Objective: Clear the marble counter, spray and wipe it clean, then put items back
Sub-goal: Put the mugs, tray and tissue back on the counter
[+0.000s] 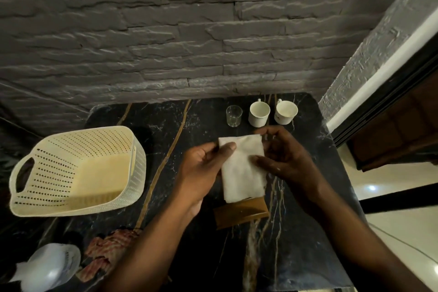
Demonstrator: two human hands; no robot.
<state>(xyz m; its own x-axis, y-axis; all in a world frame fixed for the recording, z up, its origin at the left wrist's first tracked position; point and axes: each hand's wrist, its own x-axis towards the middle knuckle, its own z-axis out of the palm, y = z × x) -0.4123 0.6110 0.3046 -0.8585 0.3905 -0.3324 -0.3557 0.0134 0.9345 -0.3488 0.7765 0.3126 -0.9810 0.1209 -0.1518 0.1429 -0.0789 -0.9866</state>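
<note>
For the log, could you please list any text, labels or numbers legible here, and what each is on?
No text reads legibly.
Right-hand white ceramic cup: a small dark mark on its side, too small to read.
White plastic spray bottle: faint print, too blurred to read.

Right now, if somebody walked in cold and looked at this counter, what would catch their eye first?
Probably the folded white cloth at centre, held above the dark marble counter by the left hand and right hand, over a brown wooden holder. Next, the big cream perforated basket on the left, empty. At the back by the stone wall stand a clear glass and two white cups.
</note>
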